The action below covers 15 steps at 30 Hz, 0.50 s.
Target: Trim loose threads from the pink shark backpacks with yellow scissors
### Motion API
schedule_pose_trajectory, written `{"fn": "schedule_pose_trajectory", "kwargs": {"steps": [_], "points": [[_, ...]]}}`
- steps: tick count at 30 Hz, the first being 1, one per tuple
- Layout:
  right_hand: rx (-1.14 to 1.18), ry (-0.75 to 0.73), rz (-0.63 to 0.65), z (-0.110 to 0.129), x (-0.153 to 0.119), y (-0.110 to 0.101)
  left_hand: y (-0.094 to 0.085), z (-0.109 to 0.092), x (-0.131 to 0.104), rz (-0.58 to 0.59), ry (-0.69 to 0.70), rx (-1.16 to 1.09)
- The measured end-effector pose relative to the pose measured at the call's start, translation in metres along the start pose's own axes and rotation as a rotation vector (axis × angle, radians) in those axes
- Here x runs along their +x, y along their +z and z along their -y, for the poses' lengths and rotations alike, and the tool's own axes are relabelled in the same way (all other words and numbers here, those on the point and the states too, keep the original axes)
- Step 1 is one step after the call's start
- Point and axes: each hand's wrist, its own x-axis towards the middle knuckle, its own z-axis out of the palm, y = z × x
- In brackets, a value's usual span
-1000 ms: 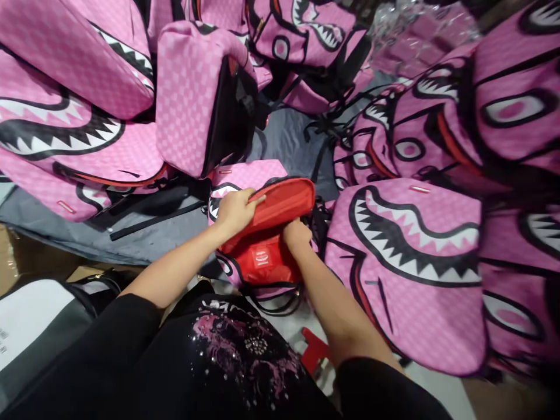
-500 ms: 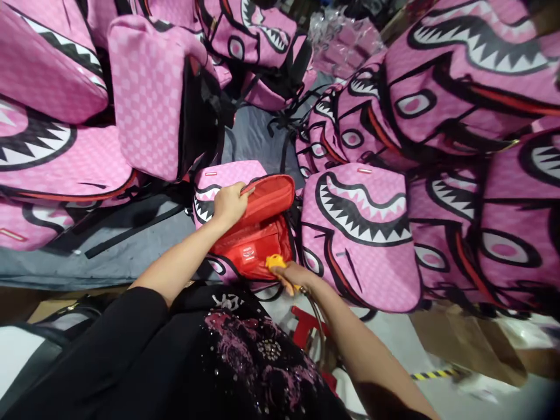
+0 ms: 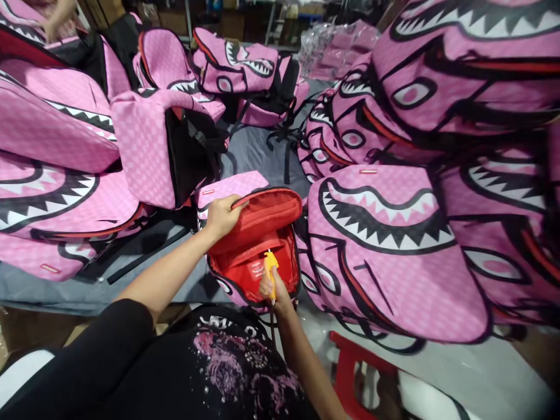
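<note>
A pink backpack (image 3: 234, 182) with a shark-mouth print lies in front of me, its front compartment unzipped and its red lining showing. My left hand (image 3: 222, 217) is closed on the edge of the raised flap (image 3: 273, 210), fingers hooked over its rim. In my right hand (image 3: 275, 284) is a yellow air blow gun (image 3: 271, 263), gripped by its handle. Its thin nozzle points away from me into the red compartment, above a whitish printed label (image 3: 257, 269). A dark hose (image 3: 273, 326) hangs from the gun's lower end.
Pink backpacks crowd both sides: one (image 3: 385, 251) close at right, others piled at left (image 3: 142, 146) and behind. Grey cloth (image 3: 254, 149) covers the table. A red stool (image 3: 356, 373) stands below right. Another person's hand (image 3: 56, 20) reaches in at upper left.
My right hand has moved from the compartment's right edge to over it, turning the blow gun's nozzle away from me. The flap is still held up. The view has tilted upward.
</note>
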Motion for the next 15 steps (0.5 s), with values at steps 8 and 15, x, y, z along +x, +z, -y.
{"fn": "schedule_pose_trajectory", "kwargs": {"steps": [8,15], "points": [[-0.046,0.105,0.008,0.004,0.001,0.001,0.002,-0.007,0.008,0.043,0.064,0.050],[-0.353,0.190,-0.081,0.051,0.000,-0.003,0.004,-0.027,-0.010,0.038,0.220,0.084]]}}
